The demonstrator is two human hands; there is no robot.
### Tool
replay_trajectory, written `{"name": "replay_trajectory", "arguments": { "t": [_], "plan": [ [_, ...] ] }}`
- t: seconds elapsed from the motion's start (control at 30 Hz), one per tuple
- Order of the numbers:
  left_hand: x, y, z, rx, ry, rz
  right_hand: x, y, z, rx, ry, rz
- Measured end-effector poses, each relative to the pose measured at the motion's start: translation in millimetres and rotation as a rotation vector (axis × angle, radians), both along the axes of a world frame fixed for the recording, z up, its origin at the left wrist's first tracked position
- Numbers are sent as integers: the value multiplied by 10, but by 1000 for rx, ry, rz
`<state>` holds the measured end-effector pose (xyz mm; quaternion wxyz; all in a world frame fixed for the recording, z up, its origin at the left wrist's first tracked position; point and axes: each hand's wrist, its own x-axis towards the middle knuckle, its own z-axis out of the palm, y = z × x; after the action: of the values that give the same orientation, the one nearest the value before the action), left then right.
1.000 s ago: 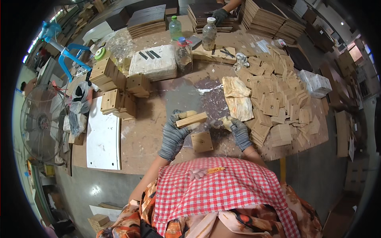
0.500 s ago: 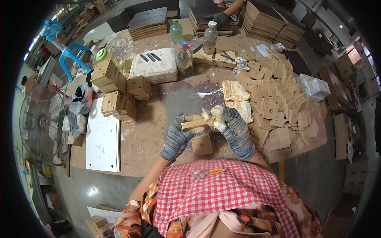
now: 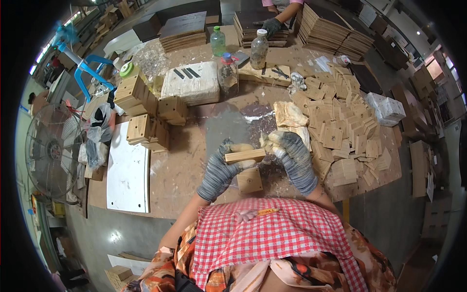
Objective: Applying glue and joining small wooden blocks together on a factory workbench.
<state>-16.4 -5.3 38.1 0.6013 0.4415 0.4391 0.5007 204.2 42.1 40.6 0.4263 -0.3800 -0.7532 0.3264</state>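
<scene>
Above the near middle of the table, my left hand (image 3: 219,169), in a grey knitted glove with pale fingers, grips a small wooden block (image 3: 245,155) whose long edge faces me. My gloved right hand (image 3: 295,158) hovers just right of the block, apart from it. Its fingers are pinched together around something pale that I cannot make out against the glove. Below the held block, a square wooden block (image 3: 249,181) with a hole lies on the table. A crumpled yellowish cloth (image 3: 290,116) lies just beyond my right hand.
Many loose wooden blocks (image 3: 332,137) are heaped on the right. Stacked blocks (image 3: 139,129) and a white board (image 3: 127,170) occupy the left. Farther back are a wrapped package (image 3: 190,87), bottles (image 3: 259,51) and dark panels (image 3: 184,24). Across the table, a co-worker's gloved hand (image 3: 271,26) rests on panels.
My right hand has drawn away to the right from the block, leaving a gap. The left hand still holds the block, now showing its whole long edge.
</scene>
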Motion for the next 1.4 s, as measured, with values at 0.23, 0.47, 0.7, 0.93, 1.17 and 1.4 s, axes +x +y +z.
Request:
{"name": "replay_trajectory", "arguments": {
  "t": [0.23,0.47,0.7,0.93,1.17,1.4],
  "plan": [
    [32,60,-34,34,113,-13,-28,-110,135,33,22,47],
    [96,74,15,161,286,-12,67,-25,16,-57,110,-93],
    [42,99,29,261,807,47,-245,-117,488,356,-173,64],
    [66,111,-44,393,1016,37,-277,-150,198,380,-172,153],
    [54,55,-49,422,1013,45,-274,-123,219,260,-94,-13],
    [99,39,57,379,1037,4,-272,-90,287,-58,33,77]
  ]
}}
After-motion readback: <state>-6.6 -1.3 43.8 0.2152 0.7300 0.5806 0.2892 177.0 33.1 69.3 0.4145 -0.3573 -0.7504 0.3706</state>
